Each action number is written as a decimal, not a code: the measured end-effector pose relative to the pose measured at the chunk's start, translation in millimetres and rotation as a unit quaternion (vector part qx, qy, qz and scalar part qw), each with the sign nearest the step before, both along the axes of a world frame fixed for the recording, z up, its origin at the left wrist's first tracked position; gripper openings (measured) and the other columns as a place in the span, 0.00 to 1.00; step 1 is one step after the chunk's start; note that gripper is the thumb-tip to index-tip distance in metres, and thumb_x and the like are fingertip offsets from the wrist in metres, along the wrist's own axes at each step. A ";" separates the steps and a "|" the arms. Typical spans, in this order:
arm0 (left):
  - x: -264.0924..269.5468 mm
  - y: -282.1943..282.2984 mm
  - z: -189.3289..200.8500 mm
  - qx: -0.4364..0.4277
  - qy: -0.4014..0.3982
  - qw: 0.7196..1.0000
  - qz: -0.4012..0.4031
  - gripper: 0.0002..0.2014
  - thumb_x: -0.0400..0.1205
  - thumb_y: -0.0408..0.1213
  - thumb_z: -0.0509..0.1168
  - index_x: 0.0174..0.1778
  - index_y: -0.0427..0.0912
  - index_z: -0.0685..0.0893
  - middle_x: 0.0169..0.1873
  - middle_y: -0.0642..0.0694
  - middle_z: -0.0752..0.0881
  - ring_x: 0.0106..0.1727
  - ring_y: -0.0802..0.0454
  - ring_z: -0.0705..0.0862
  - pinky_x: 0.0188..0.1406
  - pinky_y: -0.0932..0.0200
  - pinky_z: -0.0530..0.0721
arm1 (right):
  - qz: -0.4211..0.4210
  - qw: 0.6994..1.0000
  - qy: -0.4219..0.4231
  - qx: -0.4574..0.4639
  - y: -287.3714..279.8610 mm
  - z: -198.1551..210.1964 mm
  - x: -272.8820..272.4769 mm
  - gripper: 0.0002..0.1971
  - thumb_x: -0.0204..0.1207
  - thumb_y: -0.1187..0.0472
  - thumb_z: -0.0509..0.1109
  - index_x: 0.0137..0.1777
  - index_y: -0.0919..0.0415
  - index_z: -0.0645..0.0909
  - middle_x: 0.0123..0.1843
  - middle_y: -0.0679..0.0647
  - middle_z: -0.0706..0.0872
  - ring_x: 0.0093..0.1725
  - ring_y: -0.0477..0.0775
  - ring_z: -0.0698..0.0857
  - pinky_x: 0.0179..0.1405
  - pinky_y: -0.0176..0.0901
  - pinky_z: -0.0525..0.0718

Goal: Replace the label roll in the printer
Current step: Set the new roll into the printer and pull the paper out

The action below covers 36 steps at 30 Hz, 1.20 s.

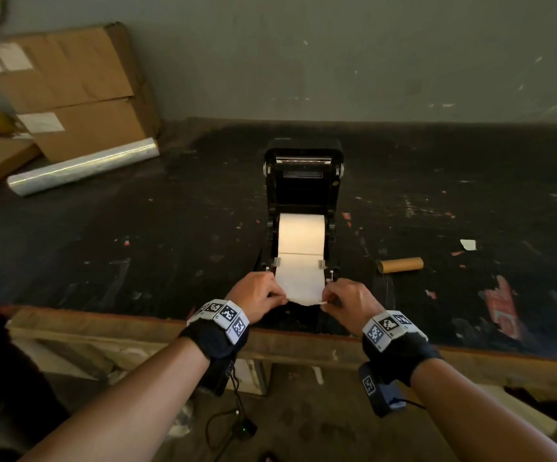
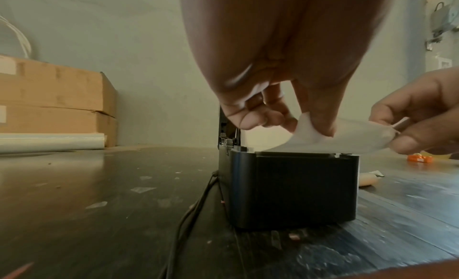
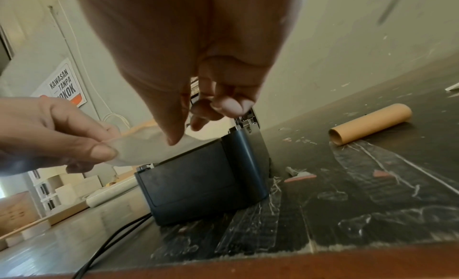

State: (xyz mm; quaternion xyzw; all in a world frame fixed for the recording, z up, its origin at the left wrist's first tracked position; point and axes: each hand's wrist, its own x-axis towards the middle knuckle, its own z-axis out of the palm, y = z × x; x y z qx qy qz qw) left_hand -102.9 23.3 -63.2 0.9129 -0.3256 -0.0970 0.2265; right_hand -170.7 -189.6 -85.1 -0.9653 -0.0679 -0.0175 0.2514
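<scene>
A black label printer [image 1: 303,208] stands open on the dark table, lid tilted back. A white label roll [image 1: 301,233] sits in its bay, and the paper's free end [image 1: 300,288] runs forward over the front edge. My left hand [image 1: 260,295] pinches the left corner of that paper end [image 2: 320,134]. My right hand [image 1: 347,300] pinches the right corner [image 3: 159,146]. Both hands hover just above the printer's front [image 2: 295,187], holding the strip slightly lifted and curved. An empty brown cardboard core [image 1: 400,265] lies on the table to the printer's right.
Cardboard boxes [image 1: 70,91] and a roll of clear film [image 1: 83,170] lie at the back left. The printer's black cable [image 2: 196,210] trails toward the table's front edge [image 1: 137,323]. Paper scraps and tape bits [image 1: 502,305] litter the right side.
</scene>
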 end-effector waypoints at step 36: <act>181.4 -31.4 122.0 -0.161 -0.023 0.969 0.185 0.19 0.78 0.48 0.68 0.60 0.41 0.85 0.54 0.43 0.89 0.55 0.47 0.86 0.52 0.61 0.77 | -0.204 0.959 -0.062 0.187 -57.6 116.2 116.1 0.09 0.76 0.55 0.69 0.51 0.58 0.85 0.41 0.50 0.87 0.38 0.47 0.85 0.29 0.23 0.76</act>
